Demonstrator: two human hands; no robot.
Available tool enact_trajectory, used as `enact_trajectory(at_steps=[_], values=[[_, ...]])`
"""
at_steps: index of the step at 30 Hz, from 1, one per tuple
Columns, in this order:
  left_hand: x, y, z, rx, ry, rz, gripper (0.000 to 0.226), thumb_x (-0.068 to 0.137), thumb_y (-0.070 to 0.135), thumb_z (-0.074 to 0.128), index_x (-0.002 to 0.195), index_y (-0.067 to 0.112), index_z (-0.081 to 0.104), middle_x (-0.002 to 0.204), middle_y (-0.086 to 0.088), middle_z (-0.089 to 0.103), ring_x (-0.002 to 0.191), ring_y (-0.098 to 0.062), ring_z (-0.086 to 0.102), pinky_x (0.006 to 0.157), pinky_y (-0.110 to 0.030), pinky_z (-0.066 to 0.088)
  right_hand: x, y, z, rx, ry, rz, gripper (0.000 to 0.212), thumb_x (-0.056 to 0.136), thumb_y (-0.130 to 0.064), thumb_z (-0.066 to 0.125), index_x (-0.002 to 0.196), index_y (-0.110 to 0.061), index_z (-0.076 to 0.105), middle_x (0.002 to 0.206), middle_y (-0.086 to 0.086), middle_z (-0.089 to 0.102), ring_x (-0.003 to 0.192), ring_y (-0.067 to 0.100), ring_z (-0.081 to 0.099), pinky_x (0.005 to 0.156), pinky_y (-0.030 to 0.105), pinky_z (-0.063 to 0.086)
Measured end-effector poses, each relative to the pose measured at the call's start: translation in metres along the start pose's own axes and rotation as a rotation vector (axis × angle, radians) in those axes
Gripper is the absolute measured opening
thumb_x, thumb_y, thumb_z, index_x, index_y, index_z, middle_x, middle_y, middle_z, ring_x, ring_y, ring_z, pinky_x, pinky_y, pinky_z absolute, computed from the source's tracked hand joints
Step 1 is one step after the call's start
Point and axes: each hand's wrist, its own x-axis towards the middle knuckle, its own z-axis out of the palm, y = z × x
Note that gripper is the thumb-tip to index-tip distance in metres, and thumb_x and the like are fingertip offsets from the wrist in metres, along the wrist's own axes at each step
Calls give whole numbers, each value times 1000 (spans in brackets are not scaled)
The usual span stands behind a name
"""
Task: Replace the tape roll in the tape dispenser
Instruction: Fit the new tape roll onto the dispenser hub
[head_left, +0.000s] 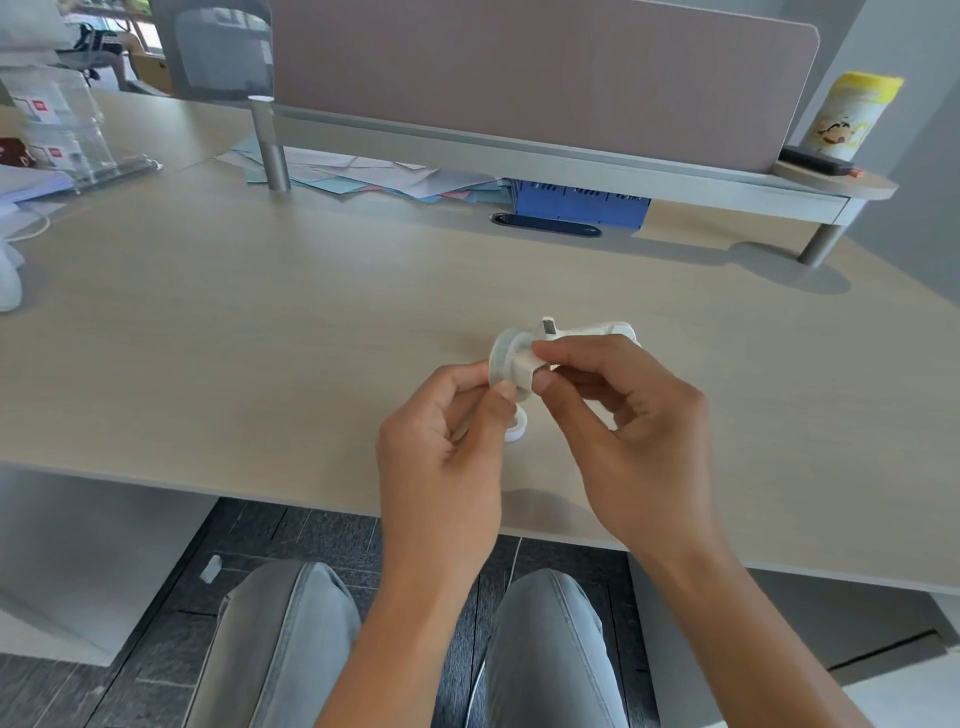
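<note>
A pale, see-through tape roll (505, 358) is held above the desk between both hands. My left hand (447, 441) pinches its near rim from the left. My right hand (623, 410) pinches a white piece, seemingly the roll's hub (525, 361), from the right with thumb and forefinger. Behind my right fingers the white tape dispenser (597, 328) lies on the desk, its cutter end (548, 326) pointing left; my fingers hide its lower part. A second small white roll (518, 426) rests on the desk under my left fingers.
The light wood desk (260, 338) ends just below my hands. At the back a raised shelf (519, 156) covers loose papers (389, 176) and a blue box (582, 202). A yellow-capped canister (852, 114) stands far right, clear plastic holders (67, 130) far left.
</note>
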Motion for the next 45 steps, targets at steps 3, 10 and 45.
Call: enact_trajectory(at_steps=[3, 10, 45], values=[[1, -1, 5, -11, -2, 8, 14, 98, 8, 66, 102, 15, 77, 88, 0, 84, 85, -18, 80, 74, -16, 57, 2, -5, 2, 338, 27, 339, 17, 90, -5, 79, 105, -12, 82, 89, 2, 84, 81, 15, 79, 86, 32, 64], [4, -6, 3, 39, 2, 31, 14, 98, 8, 66, 101, 15, 77, 87, 1, 84, 82, -12, 79, 71, -14, 56, 6, -6, 3, 569, -35, 512, 18, 91, 3, 73, 98, -10, 84, 88, 13, 84, 76, 21, 80, 80, 31, 65], [2, -1, -5, 126, -38, 22, 11, 96, 9, 69, 93, 15, 77, 81, 2, 83, 79, -9, 78, 71, -10, 52, 11, -6, -9, 232, -154, 374, 16, 91, -6, 77, 104, -13, 84, 93, 3, 85, 77, 10, 80, 86, 25, 63]])
